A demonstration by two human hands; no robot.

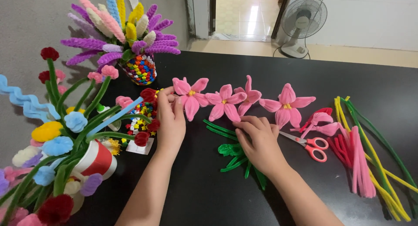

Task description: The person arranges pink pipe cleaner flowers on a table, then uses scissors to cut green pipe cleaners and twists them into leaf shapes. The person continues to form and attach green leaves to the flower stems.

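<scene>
Several pink pipe-cleaner flowers lie in a row on the black table (209, 200). My left hand (170, 118) pinches the leftmost pink flower (190, 95) at its base. My right hand (259, 141) rests fingers-down just below the second pink flower (224, 103), on top of green pipe-cleaner stems and leaves (230, 151); whether it grips one is hidden. Two more pink flowers (287, 105) lie further right.
Red-handled scissors (310, 146) lie right of my right hand. Loose pink, yellow and green pipe cleaners (363, 160) sit at the right. Vases of pipe-cleaner flowers (139, 69) and a cup bouquet (96, 158) crowd the left. A fan (302, 21) stands on the floor beyond.
</scene>
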